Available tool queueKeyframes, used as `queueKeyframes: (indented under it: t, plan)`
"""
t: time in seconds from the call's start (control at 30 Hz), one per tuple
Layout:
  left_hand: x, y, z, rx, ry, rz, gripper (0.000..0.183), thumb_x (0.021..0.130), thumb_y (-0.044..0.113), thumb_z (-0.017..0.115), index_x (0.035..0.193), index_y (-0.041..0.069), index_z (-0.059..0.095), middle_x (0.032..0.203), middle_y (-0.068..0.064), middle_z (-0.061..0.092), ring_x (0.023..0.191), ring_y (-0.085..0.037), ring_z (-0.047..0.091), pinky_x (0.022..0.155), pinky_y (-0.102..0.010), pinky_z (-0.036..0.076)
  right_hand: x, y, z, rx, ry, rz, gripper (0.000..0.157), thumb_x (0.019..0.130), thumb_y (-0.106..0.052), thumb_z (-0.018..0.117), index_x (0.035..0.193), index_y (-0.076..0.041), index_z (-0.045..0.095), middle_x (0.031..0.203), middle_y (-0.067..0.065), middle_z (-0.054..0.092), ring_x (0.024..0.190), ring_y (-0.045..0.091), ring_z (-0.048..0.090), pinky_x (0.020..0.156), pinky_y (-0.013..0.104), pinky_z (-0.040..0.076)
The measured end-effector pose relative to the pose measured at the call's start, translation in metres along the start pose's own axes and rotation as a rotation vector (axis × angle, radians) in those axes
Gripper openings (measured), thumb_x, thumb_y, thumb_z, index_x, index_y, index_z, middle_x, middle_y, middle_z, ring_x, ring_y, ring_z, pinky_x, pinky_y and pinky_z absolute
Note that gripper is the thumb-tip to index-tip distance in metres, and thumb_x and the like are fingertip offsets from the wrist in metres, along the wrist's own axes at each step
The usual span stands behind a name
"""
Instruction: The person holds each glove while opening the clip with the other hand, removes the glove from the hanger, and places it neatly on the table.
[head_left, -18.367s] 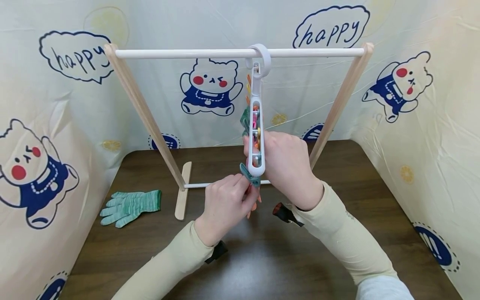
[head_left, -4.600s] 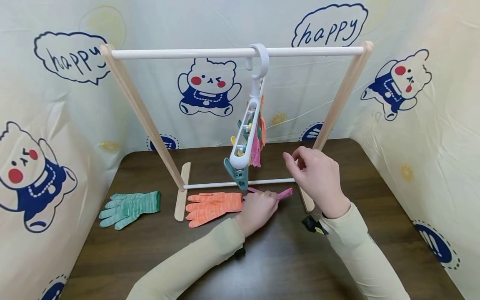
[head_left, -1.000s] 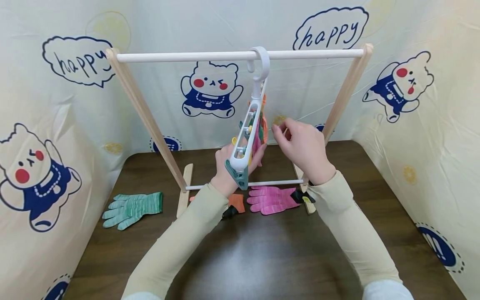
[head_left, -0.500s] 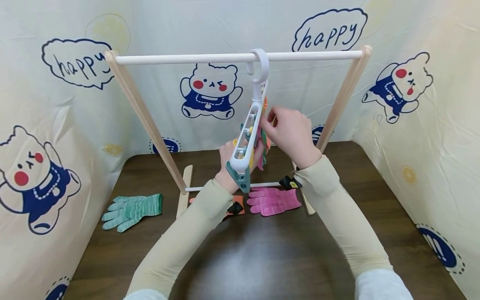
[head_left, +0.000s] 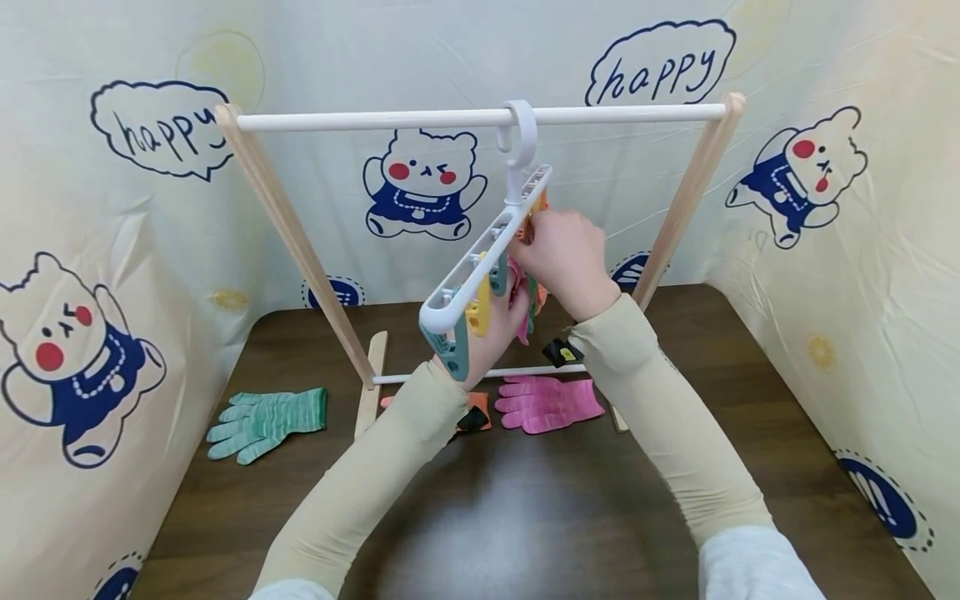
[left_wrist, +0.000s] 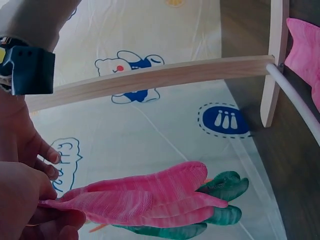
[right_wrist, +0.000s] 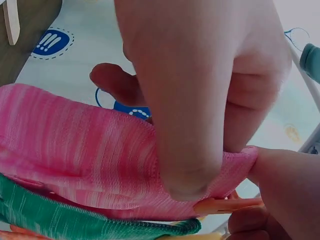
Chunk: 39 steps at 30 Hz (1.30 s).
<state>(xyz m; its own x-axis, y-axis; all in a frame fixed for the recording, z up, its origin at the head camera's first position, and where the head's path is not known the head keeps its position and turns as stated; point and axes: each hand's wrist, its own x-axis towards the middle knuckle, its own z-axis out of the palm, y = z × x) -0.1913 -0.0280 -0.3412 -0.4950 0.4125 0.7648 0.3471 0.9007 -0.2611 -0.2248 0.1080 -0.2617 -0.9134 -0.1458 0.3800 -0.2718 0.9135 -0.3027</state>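
My left hand [head_left: 491, 337] pinches the cuff of a pink knit glove [left_wrist: 145, 200] below the clip hanger [head_left: 480, 271]. My right hand [head_left: 566, 254] is at the hanger's right side, its fingers on an orange clothespin [right_wrist: 227, 205] at that cuff. The left wrist view shows the glove hanging fingers-down, with a green glove [left_wrist: 225, 187] behind it. Teal [head_left: 453, 350] and yellow clothespins [head_left: 477, 310] hang at the hanger's near end, with no glove in them. Whether the orange clothespin still bites the pink cuff is hard to tell.
The hanger hooks over the white rod [head_left: 375, 121] of a wooden-legged rack [head_left: 288, 233]. On the brown table [head_left: 525, 517] lie a green glove [head_left: 266, 423], an orange glove [head_left: 483, 407] partly hidden by my left arm, and another pink glove [head_left: 547, 404]. Printed cloth surrounds the table.
An orange and a pink glove have come to lie on the table beside the green one. Both hands have since risen to the hanger; the right moved left onto the clothespin, and the hanger's near end swung left.
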Motion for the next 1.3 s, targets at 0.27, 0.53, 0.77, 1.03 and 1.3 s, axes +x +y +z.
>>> queueKeyframes:
  t: [0.27, 0.53, 0.77, 1.03, 1.3]
  plan:
    - [0.0000, 0.0019, 0.0009, -0.275, 0.039, -0.119, 0.019, 0.104, 0.026, 0.061, 0.094, 0.010, 0.065, 0.062, 0.001, 0.041, 0.053, -0.015, 0.049, 0.057, -0.029, 0.042, 0.0004, 0.0016, 0.0017, -0.029, 0.040, -0.034, 0.047, 0.099, -0.049, 0.063, 0.070, -0.012, 0.060, 0.058, 0.005, 0.052, 0.056, 0.026, 0.054, 0.047, 0.035, 0.035]
    - [0.0000, 0.0028, -0.0011, -0.402, -0.055, -0.154, 0.019, 0.105, 0.025, 0.060, 0.097, 0.010, 0.066, 0.058, 0.002, 0.044, 0.046, -0.012, 0.048, 0.050, -0.024, 0.038, 0.0004, 0.0072, 0.0035, -0.035, 0.078, -0.068, 0.050, 0.100, -0.048, 0.062, 0.066, -0.012, 0.056, 0.056, 0.004, 0.047, 0.053, 0.025, 0.050, 0.045, 0.034, 0.033]
    - [-0.0012, 0.0032, 0.0001, -0.356, -0.014, -0.118, 0.019, 0.106, 0.023, 0.058, 0.094, 0.009, 0.063, 0.057, 0.002, 0.042, 0.044, -0.014, 0.047, 0.049, -0.026, 0.038, 0.0000, 0.0072, 0.0033, -0.058, 0.108, -0.075, 0.054, 0.099, -0.048, 0.063, 0.062, -0.011, 0.051, 0.054, 0.004, 0.043, 0.051, 0.025, 0.046, 0.045, 0.033, 0.029]
    - [-0.0001, 0.0044, -0.0001, -0.275, 0.017, -0.118, 0.019, 0.104, 0.025, 0.061, 0.095, 0.010, 0.065, 0.062, 0.001, 0.043, 0.051, -0.015, 0.048, 0.054, -0.028, 0.040, 0.0005, 0.0056, 0.0031, -0.075, 0.100, -0.070, 0.054, 0.100, -0.049, 0.061, 0.063, -0.011, 0.055, 0.054, 0.005, 0.045, 0.054, 0.027, 0.051, 0.045, 0.034, 0.031]
    - [-0.0069, 0.0016, 0.0041, -0.665, -0.127, -0.259, 0.018, 0.100, 0.019, 0.063, 0.101, 0.002, 0.059, 0.084, -0.008, 0.062, 0.079, -0.020, 0.064, 0.071, -0.028, 0.053, 0.0016, 0.0017, 0.0012, -0.130, 0.054, -0.042, 0.039, 0.103, -0.035, 0.059, 0.073, -0.010, 0.057, 0.062, 0.007, 0.051, 0.064, 0.029, 0.054, 0.052, 0.042, 0.045]
